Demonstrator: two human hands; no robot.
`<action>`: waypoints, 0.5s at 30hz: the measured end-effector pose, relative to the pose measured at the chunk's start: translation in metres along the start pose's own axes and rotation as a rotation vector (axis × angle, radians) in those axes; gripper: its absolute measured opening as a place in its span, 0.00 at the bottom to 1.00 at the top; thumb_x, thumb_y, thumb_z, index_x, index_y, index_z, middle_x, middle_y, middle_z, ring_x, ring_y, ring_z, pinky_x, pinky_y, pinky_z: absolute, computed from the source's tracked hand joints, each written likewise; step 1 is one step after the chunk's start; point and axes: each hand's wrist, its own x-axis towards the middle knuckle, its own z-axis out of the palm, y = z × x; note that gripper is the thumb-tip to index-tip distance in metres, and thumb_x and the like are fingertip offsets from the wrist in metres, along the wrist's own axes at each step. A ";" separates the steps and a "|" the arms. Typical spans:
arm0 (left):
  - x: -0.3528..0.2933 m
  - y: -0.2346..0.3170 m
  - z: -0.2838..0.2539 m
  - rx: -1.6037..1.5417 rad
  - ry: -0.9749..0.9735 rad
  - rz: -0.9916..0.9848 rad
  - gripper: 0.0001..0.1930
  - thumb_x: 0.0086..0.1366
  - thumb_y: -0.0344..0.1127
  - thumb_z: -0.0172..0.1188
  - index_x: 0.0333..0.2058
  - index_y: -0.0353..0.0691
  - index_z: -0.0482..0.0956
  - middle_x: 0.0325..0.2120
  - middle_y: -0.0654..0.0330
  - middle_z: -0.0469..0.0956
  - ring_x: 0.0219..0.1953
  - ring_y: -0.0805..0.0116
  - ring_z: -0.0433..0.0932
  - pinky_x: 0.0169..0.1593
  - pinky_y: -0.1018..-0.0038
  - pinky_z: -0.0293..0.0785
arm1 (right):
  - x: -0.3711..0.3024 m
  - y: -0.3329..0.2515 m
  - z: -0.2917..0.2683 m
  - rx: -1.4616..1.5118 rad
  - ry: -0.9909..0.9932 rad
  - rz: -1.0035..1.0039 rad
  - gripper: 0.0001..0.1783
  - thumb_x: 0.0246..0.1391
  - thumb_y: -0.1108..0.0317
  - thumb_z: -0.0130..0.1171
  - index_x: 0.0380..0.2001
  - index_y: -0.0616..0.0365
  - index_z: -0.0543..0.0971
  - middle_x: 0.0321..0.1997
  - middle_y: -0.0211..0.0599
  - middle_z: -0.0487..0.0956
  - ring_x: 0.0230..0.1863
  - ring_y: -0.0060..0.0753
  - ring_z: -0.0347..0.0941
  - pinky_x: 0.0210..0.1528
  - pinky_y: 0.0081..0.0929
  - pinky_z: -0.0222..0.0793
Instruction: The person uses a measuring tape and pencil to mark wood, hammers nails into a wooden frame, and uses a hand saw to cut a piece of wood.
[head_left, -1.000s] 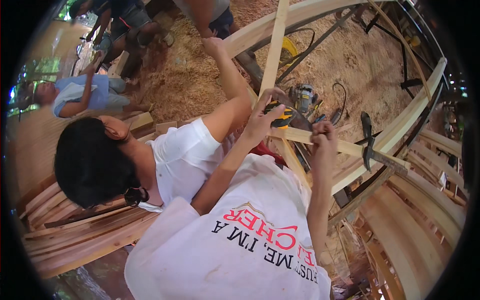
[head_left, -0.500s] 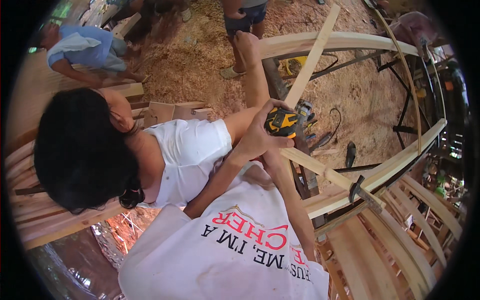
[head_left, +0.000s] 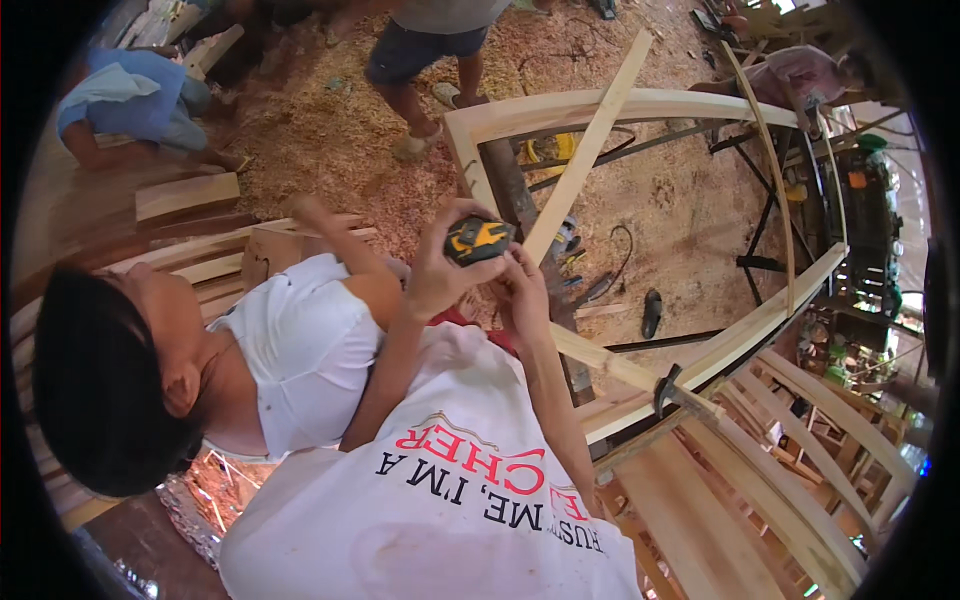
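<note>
Since half a second ago the view has swung and both hands have risen off the slat [head_left: 600,360]: then they pressed down near the crossing of the wood strips, now they meet in the air over the sawdust floor [head_left: 330,150], with the tape measure [head_left: 478,240] lifted up between them.

The left hand [head_left: 440,275] wraps the yellow and black tape measure, thumb low and fingers curled over its top, so it is closed around the case. The right hand [head_left: 525,295] sits just beside it, fingers bent toward the case's lower edge; whether they pinch the blade tip or only touch the case I cannot tell, since the left hand hides that side.

The tape looks like a small hard case, light enough for one hand, stiff, and probably a little slick on its plastic faces. It should be best held across its flat sides, as the left hand does, leaving the blade mouth free. The blade, judged from its kind, would be thin and springy and could snap back.

A co-worker in a white shirt [head_left: 300,350] leans in close at the left. A hammer [head_left: 672,385] rests on the curved frame [head_left: 760,320] to the right, well apart from both hands.
</note>
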 end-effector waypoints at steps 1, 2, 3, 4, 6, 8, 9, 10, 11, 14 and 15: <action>0.004 -0.001 -0.004 0.007 -0.008 -0.040 0.27 0.50 0.29 0.75 0.49 0.39 0.75 0.44 0.61 0.79 0.46 0.73 0.79 0.54 0.73 0.75 | 0.000 -0.014 -0.004 0.064 -0.049 -0.026 0.13 0.69 0.63 0.56 0.50 0.59 0.77 0.32 0.19 0.73 0.26 0.11 0.62 0.26 0.13 0.54; 0.009 -0.002 -0.008 0.024 -0.013 -0.081 0.26 0.51 0.30 0.75 0.49 0.39 0.75 0.43 0.61 0.79 0.45 0.74 0.79 0.53 0.74 0.75 | 0.000 -0.025 0.002 0.050 -0.050 -0.025 0.13 0.69 0.63 0.56 0.50 0.59 0.77 0.32 0.19 0.73 0.26 0.11 0.62 0.26 0.13 0.54; 0.015 -0.002 -0.008 0.003 -0.024 -0.079 0.26 0.51 0.31 0.75 0.48 0.39 0.75 0.43 0.62 0.79 0.44 0.75 0.79 0.52 0.75 0.76 | 0.001 -0.037 0.007 -0.136 -0.026 -0.070 0.14 0.68 0.65 0.58 0.51 0.60 0.77 0.34 0.21 0.74 0.28 0.11 0.63 0.27 0.13 0.55; 0.020 -0.005 -0.009 -0.002 -0.016 -0.074 0.26 0.51 0.31 0.75 0.48 0.39 0.75 0.43 0.62 0.79 0.44 0.75 0.79 0.52 0.75 0.76 | 0.002 -0.044 0.011 -0.317 -0.008 -0.117 0.15 0.67 0.66 0.60 0.53 0.60 0.77 0.37 0.23 0.76 0.30 0.10 0.64 0.28 0.13 0.57; 0.028 -0.015 -0.007 0.010 -0.087 -0.048 0.26 0.51 0.32 0.77 0.48 0.39 0.75 0.42 0.63 0.79 0.44 0.75 0.79 0.51 0.76 0.76 | 0.007 -0.050 0.003 -0.433 0.001 -0.144 0.19 0.63 0.69 0.64 0.56 0.61 0.77 0.42 0.26 0.78 0.36 0.11 0.69 0.32 0.13 0.64; 0.033 -0.009 0.001 0.067 -0.107 -0.049 0.27 0.50 0.34 0.78 0.47 0.39 0.75 0.42 0.63 0.79 0.44 0.76 0.78 0.51 0.76 0.76 | 0.008 -0.049 0.001 -0.447 0.059 -0.233 0.21 0.60 0.72 0.66 0.56 0.60 0.77 0.43 0.26 0.78 0.41 0.14 0.73 0.37 0.14 0.70; 0.035 -0.005 0.005 0.111 -0.128 -0.046 0.27 0.50 0.36 0.79 0.47 0.39 0.76 0.42 0.62 0.79 0.44 0.76 0.78 0.50 0.75 0.76 | 0.007 -0.052 -0.004 -0.385 0.050 -0.207 0.21 0.59 0.74 0.66 0.56 0.60 0.77 0.43 0.27 0.78 0.43 0.15 0.74 0.39 0.14 0.71; 0.040 -0.004 0.008 0.122 -0.135 -0.048 0.27 0.50 0.36 0.79 0.47 0.39 0.76 0.42 0.62 0.79 0.44 0.76 0.78 0.50 0.75 0.76 | 0.005 -0.060 -0.005 -0.319 0.051 -0.187 0.21 0.58 0.75 0.67 0.55 0.61 0.78 0.44 0.27 0.77 0.45 0.16 0.74 0.41 0.14 0.72; 0.048 -0.003 0.010 0.205 -0.236 -0.063 0.27 0.48 0.37 0.80 0.46 0.39 0.77 0.40 0.62 0.80 0.43 0.75 0.79 0.50 0.74 0.76 | 0.003 -0.062 -0.012 -0.299 0.041 -0.197 0.20 0.57 0.77 0.68 0.53 0.61 0.78 0.43 0.27 0.77 0.45 0.16 0.75 0.40 0.13 0.72; 0.064 -0.007 0.028 0.391 -0.394 -0.035 0.27 0.45 0.37 0.81 0.43 0.40 0.79 0.38 0.63 0.81 0.43 0.72 0.80 0.51 0.73 0.76 | 0.007 -0.060 -0.032 -0.319 0.050 -0.399 0.15 0.54 0.80 0.69 0.44 0.61 0.79 0.40 0.24 0.74 0.35 0.11 0.71 0.33 0.12 0.67; 0.068 -0.009 0.035 0.474 -0.427 0.002 0.26 0.43 0.36 0.80 0.42 0.40 0.81 0.37 0.64 0.81 0.43 0.71 0.81 0.51 0.72 0.76 | 0.007 -0.060 -0.042 -0.388 0.085 -0.399 0.13 0.54 0.80 0.68 0.41 0.60 0.78 0.37 0.23 0.72 0.31 0.10 0.66 0.31 0.12 0.63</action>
